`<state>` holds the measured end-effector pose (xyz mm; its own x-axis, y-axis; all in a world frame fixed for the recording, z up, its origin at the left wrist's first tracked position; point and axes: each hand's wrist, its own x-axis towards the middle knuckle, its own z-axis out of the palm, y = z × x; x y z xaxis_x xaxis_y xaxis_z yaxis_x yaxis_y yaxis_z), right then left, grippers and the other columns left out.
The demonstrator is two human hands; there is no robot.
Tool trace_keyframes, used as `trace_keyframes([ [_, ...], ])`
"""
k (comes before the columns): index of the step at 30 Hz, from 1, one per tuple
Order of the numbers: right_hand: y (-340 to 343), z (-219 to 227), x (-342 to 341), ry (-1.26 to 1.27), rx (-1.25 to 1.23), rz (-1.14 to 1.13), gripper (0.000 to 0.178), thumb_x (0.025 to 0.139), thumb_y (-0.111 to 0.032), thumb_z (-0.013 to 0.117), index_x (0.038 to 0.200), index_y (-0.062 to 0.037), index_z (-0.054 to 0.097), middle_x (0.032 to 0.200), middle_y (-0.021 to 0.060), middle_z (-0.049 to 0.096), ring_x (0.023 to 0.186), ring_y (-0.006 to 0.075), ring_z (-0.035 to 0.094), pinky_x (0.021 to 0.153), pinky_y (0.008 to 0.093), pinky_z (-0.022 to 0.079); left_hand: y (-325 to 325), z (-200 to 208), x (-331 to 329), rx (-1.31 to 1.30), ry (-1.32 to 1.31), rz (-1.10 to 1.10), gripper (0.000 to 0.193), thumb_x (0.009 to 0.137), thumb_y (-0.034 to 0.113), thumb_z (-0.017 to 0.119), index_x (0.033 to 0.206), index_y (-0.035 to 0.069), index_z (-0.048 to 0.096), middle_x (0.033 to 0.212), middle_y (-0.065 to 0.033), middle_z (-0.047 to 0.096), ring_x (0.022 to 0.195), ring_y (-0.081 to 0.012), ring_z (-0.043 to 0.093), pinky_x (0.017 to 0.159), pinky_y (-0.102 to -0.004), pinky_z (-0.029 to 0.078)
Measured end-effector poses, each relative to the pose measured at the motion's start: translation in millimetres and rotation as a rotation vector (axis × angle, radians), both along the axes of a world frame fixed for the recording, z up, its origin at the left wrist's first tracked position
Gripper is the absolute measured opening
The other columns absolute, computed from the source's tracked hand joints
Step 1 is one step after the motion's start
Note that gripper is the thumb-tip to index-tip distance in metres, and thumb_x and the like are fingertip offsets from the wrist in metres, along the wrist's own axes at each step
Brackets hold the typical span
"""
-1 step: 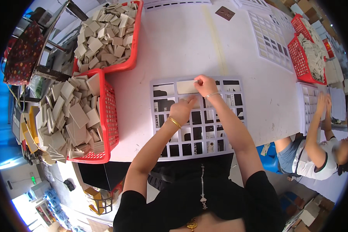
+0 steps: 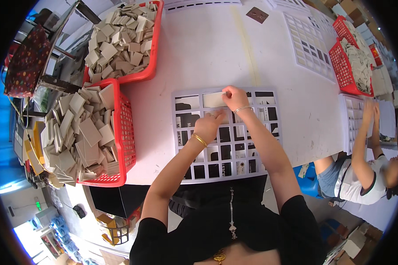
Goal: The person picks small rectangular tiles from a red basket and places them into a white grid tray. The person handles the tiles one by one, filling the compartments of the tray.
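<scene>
White grid tray [image 2: 208, 179] lies flat on the worktop [image 2: 203, 53], close to the near edge and squarely in front of the person, probably so that both hands can reach every compartment without stretching. A long pale piece [image 2: 212, 100] sits in a top-row compartment, left of the middle bars. At its right end is the right hand [image 2: 237, 97], fingers curled and the grip narrow, thumb and forefinger close together; whether they pinch the piece or only rest against it, I cannot tell. Just below, the left hand [image 2: 207, 126] reaches in with a finger extended over the second row, perhaps to press or steady something there; its grip is partly hidden, so I cannot tell whether it holds anything. Black-and-white printing shows in many other compartments. To the left, a near red basket [image 2: 126, 141] and a far red basket [image 2: 154, 44] are heaped with loose pale flat pieces, likely placed there to keep the supply within arm's reach yet beside the tray. Well to the right, a co-worker's hands [image 2: 369, 112] are over another tray [image 2: 347, 115].
</scene>
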<state>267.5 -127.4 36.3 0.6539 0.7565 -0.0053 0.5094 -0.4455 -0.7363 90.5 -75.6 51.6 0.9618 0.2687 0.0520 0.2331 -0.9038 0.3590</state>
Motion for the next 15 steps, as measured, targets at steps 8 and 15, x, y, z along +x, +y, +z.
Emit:
trace_keyframes([
  [8, -5, 4, -14, 0.112, 0.279, 0.056, 0.028, 0.074, 0.000, 0.061, 0.101, -0.0050, 0.055, 0.086, 0.0117, 0.062, 0.073, 0.0273, 0.060, 0.069, 0.0392, 0.049, -3, 10, -20, 0.029, -0.109, 0.095, 0.038, 0.073, -0.001, 0.056, 0.108, 0.013, 0.060, 0.123, -0.0029, 0.059, 0.087, -0.0237, 0.063, 0.064, -0.0356, 0.055],
  [15, -20, 7, -13, -0.401, 0.166, 0.240, 0.023, 0.070, 0.003, 0.061, 0.091, -0.0074, 0.061, 0.091, 0.0086, 0.063, 0.085, 0.0294, 0.060, 0.075, 0.0395, 0.048, -2, 9, -29, 0.004, 0.002, 0.156, 0.036, 0.075, 0.000, 0.055, 0.108, 0.014, 0.061, 0.124, -0.0034, 0.058, 0.086, -0.0238, 0.063, 0.068, -0.0367, 0.055],
])
